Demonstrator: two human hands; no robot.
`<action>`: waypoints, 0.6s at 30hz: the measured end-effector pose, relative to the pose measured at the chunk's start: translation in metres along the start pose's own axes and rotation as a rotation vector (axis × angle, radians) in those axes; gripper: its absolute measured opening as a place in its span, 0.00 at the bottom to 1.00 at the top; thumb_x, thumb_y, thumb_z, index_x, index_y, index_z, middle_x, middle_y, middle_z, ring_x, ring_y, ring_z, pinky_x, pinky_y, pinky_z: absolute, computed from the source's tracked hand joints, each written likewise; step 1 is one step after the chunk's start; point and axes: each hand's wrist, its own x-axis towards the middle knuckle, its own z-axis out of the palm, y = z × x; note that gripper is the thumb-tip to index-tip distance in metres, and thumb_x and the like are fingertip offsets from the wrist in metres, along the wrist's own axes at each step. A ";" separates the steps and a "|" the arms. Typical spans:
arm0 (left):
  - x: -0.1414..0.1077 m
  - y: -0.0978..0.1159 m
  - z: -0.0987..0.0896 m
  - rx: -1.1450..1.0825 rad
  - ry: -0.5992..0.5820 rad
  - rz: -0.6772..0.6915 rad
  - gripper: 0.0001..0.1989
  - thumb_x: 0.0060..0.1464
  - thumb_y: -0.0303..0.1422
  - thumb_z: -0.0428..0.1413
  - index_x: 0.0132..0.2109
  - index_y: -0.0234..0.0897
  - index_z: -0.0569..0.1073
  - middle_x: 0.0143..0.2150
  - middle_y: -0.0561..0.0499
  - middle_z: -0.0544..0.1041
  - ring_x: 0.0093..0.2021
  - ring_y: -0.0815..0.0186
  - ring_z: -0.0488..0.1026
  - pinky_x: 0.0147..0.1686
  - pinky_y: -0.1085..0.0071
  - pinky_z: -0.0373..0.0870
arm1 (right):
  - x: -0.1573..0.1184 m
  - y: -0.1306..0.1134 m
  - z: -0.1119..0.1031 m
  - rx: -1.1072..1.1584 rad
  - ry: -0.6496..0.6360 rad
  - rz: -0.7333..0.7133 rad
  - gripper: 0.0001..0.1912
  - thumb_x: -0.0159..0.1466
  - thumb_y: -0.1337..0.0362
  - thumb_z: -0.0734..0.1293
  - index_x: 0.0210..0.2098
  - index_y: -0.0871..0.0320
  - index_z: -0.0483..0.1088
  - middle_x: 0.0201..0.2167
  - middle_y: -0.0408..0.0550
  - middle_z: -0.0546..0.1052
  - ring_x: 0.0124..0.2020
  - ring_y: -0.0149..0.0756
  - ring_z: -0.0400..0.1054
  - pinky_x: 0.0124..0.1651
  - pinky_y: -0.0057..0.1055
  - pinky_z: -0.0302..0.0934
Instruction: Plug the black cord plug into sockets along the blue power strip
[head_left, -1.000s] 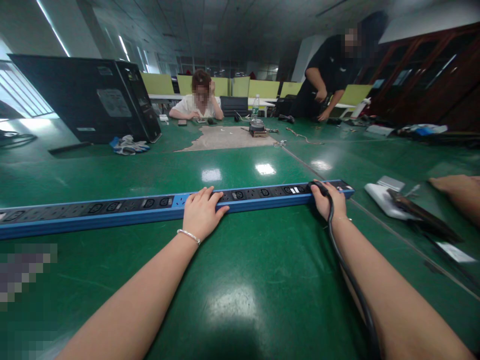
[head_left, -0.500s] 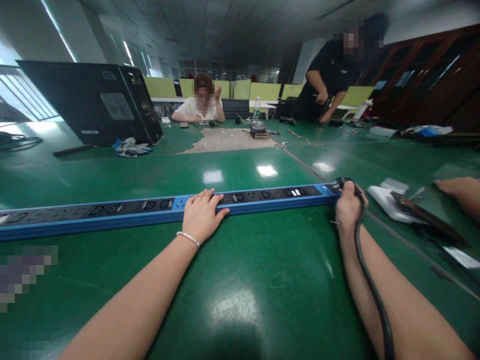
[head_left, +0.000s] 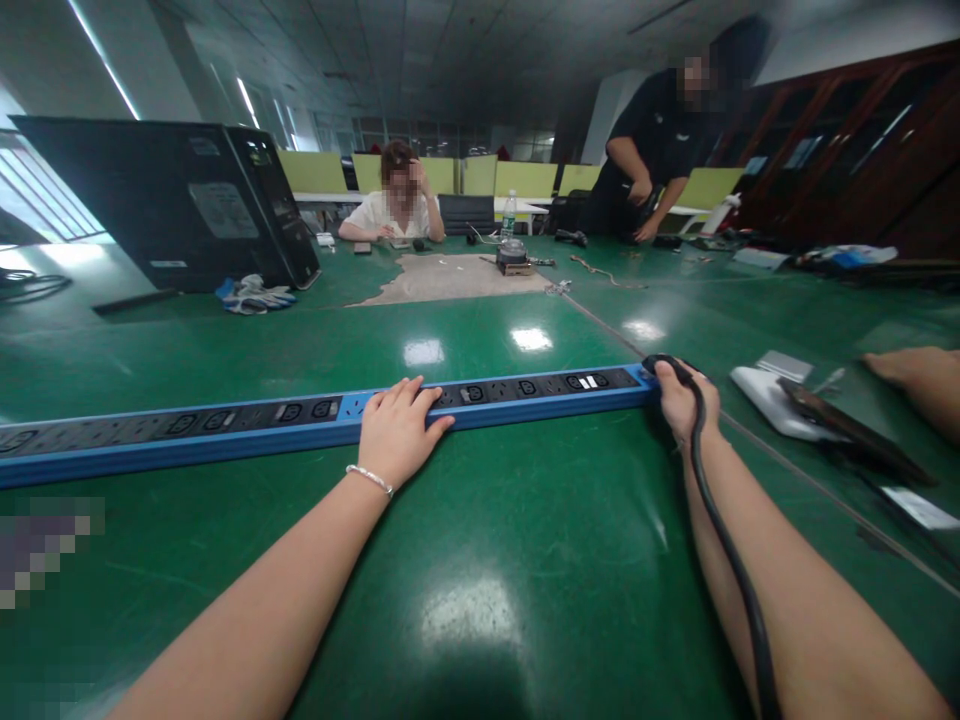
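A long blue power strip with black sockets lies across the table in front of me. My left hand, with a bracelet at the wrist, holds the strip near its middle, the fingers laid over the top and the thumb on the near side. At the strip's right end, my right hand is closed around a black plug. The plug meets the blue end of the strip; whether it is seated in a socket is hidden by the fingers. Its thick black cable runs down along my right forearm.
A black computer case stands at the back left, with gloves beside it. To the right lie a white device and a dark flat piece, near another person's hand. Two people are across the green table.
The plug has shifted left and tilted over the strip's right end, with my right hand following it. My left hand stays on the strip. The whole view has moved slightly.
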 end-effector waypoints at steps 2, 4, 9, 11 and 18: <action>0.000 0.000 0.000 0.003 0.001 0.000 0.21 0.57 0.47 0.48 0.53 0.43 0.69 0.59 0.45 0.68 0.59 0.55 0.63 0.55 0.56 0.57 | 0.001 -0.001 0.000 -0.023 -0.020 -0.023 0.23 0.60 0.51 0.59 0.43 0.60 0.74 0.43 0.54 0.77 0.48 0.45 0.68 0.53 0.41 0.59; 0.000 0.000 0.000 0.008 0.001 0.003 0.22 0.57 0.47 0.48 0.53 0.43 0.69 0.59 0.44 0.68 0.59 0.55 0.63 0.55 0.57 0.57 | 0.003 -0.001 0.000 -0.055 -0.042 -0.049 0.22 0.60 0.52 0.59 0.43 0.59 0.74 0.44 0.54 0.77 0.49 0.45 0.68 0.54 0.41 0.58; 0.000 -0.001 0.001 0.007 0.010 0.009 0.22 0.57 0.47 0.48 0.54 0.43 0.69 0.59 0.44 0.68 0.59 0.55 0.63 0.55 0.57 0.57 | 0.009 0.004 -0.003 -0.161 -0.087 0.008 0.22 0.60 0.51 0.59 0.43 0.58 0.74 0.43 0.54 0.77 0.48 0.48 0.68 0.51 0.43 0.60; 0.000 -0.001 0.001 0.012 0.010 0.006 0.22 0.57 0.47 0.48 0.54 0.43 0.69 0.59 0.45 0.68 0.59 0.55 0.63 0.55 0.57 0.57 | 0.012 0.006 -0.005 -0.217 -0.128 0.036 0.23 0.60 0.51 0.58 0.41 0.60 0.75 0.41 0.56 0.77 0.47 0.49 0.68 0.50 0.43 0.60; 0.000 0.000 0.000 0.000 0.008 0.009 0.21 0.57 0.46 0.49 0.53 0.42 0.69 0.59 0.44 0.68 0.59 0.54 0.63 0.54 0.57 0.58 | 0.011 0.006 -0.007 -0.314 -0.214 -0.092 0.24 0.61 0.51 0.56 0.45 0.58 0.75 0.44 0.54 0.76 0.48 0.48 0.67 0.51 0.42 0.59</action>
